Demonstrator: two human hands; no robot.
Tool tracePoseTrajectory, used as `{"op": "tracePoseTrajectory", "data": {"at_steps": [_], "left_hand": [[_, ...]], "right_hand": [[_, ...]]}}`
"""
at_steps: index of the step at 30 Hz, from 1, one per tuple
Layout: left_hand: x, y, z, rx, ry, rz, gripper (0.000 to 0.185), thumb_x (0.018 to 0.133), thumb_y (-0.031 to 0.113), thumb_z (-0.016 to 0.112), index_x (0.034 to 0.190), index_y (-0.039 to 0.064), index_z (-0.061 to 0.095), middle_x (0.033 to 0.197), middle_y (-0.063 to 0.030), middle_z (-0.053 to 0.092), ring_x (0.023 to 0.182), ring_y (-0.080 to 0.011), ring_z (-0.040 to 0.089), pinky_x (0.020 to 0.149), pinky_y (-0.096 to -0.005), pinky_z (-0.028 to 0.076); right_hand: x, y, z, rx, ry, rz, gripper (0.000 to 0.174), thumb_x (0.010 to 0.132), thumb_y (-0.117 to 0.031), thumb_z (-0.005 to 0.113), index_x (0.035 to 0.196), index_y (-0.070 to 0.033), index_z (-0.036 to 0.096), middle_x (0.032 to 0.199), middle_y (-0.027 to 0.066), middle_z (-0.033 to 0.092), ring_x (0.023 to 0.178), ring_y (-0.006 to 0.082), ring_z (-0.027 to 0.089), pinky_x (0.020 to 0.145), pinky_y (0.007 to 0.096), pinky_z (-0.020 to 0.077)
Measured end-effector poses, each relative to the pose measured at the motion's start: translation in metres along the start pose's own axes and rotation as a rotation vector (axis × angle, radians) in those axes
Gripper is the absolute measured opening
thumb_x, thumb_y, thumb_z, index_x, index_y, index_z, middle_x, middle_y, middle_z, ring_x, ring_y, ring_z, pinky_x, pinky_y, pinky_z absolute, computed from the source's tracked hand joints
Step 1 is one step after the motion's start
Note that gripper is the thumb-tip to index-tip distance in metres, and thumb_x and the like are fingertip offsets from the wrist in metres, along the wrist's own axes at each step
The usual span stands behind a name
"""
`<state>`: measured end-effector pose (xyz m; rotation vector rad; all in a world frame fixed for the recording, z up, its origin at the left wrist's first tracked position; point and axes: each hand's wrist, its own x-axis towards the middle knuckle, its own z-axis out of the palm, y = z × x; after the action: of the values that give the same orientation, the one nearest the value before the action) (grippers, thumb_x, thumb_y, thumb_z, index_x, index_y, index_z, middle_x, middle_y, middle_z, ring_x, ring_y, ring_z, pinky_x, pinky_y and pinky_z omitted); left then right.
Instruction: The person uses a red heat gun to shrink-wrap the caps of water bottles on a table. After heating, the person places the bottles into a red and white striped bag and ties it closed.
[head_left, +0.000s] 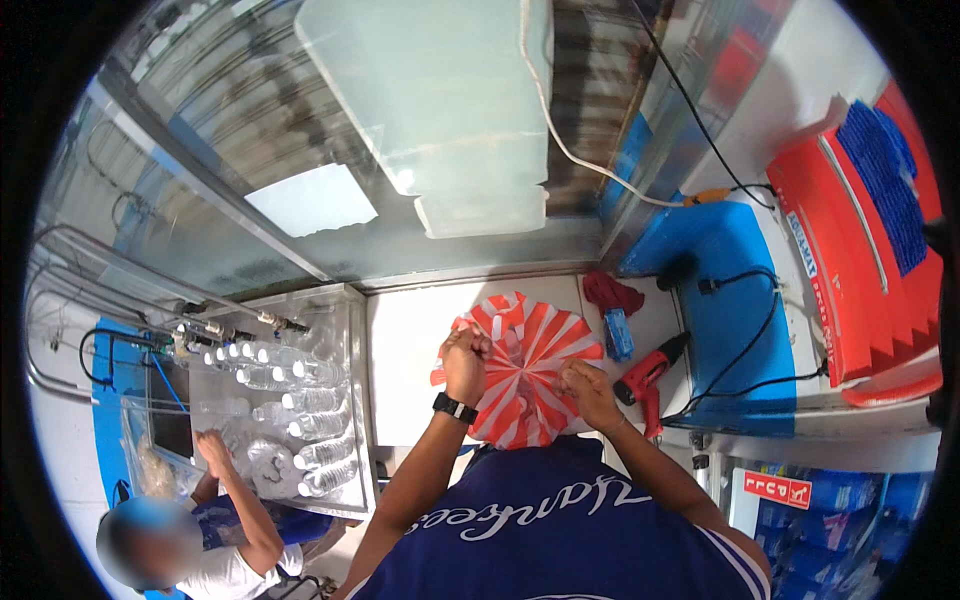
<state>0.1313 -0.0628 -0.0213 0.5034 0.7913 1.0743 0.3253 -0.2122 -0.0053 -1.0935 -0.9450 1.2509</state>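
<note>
A red-and-white striped plastic bag (529, 337) stands in front of me on the white tiled counter, its pleats running in toward the middle. At the bag's left side, my left hand (466, 358) is closed on a bunched piece of the striped plastic. My right hand (589, 386), fingers curled, is at the bag's right side and seems to pinch its edge. What the bag holds is hidden. A dark band with a metal piece circles my left wrist.
Clear plastic bottles (319, 425) with white caps stand in a metal basin; a co-worker's hand (214, 450) is beside them. Right of the bag lie a red heat gun (637, 379), a blue packet (619, 334) and a dark red cloth (611, 294). Black cables (739, 360) hang along the wall.
</note>
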Motion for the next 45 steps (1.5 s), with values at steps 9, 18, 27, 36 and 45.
{"op": "tracePoseTrajectory", "data": {"at_steps": [9, 18, 27, 36, 45], "left_hand": [[0.026, -0.016, -0.003, 0.314, 0.109, 0.015, 0.036, 0.111, 0.029, 0.053, 0.082, 0.008, 0.058, 0.067, 0.0024, 0.05, 0.055, -0.01, 0.047, 0.054, -0.0271, 0.039], [-0.042, -0.015, -0.016, 1.215, -0.36, 0.699, 0.034, 0.086, 0.016, 0.077, 0.113, 0.002, 0.061, 0.099, -0.0187, 0.065, 0.082, -0.0396, 0.063, 0.072, -0.0454, 0.053], [-0.057, -0.021, -0.005, 1.504, -0.281, 0.6, 0.032, 0.092, 0.015, 0.071, 0.123, 0.008, 0.07, 0.091, -0.0178, 0.06, 0.083, -0.0371, 0.064, 0.071, -0.0478, 0.053], [-0.008, -0.009, 0.019, 1.855, -0.538, 0.202, 0.029, 0.083, 0.025, 0.07, 0.079, -0.004, 0.069, 0.09, -0.031, 0.07, 0.084, -0.0436, 0.071, 0.071, -0.0529, 0.057], [0.079, 0.003, 0.006, 1.697, -1.513, -0.039, 0.031, 0.093, 0.032, 0.057, 0.096, 0.007, 0.075, 0.091, -0.0174, 0.073, 0.088, -0.0341, 0.069, 0.079, -0.0433, 0.053]], "right_hand": [[-0.01, 0.028, 0.0, -0.366, -0.036, -0.242, 0.027, 0.107, -0.013, 0.052, 0.083, -0.001, 0.054, 0.081, 0.0043, 0.052, 0.076, 0.0133, 0.05, 0.071, 0.0299, 0.0439], [0.106, -0.021, 0.039, -0.482, -0.121, -0.159, 0.032, 0.102, -0.021, 0.055, 0.08, 0.002, 0.055, 0.074, 0.0097, 0.056, 0.067, 0.02, 0.052, 0.065, 0.039, 0.0437], [0.143, 0.011, 0.028, -0.504, -0.046, -0.036, 0.039, 0.1, -0.028, 0.058, 0.083, 0.006, 0.067, 0.076, 0.0159, 0.072, 0.068, 0.0255, 0.067, 0.07, 0.0385, 0.0535], [0.049, -0.022, 0.031, -0.801, 0.134, -0.456, 0.021, 0.096, -0.024, 0.072, 0.099, -0.003, 0.07, 0.104, 0.0155, 0.067, 0.093, 0.0333, 0.068, 0.082, 0.0421, 0.0573], [-0.006, 0.011, 0.065, -1.062, 0.229, -0.217, 0.031, 0.092, -0.035, 0.078, 0.103, -0.006, 0.076, 0.097, 0.0112, 0.067, 0.081, 0.0304, 0.071, 0.07, 0.0394, 0.0582]]}}
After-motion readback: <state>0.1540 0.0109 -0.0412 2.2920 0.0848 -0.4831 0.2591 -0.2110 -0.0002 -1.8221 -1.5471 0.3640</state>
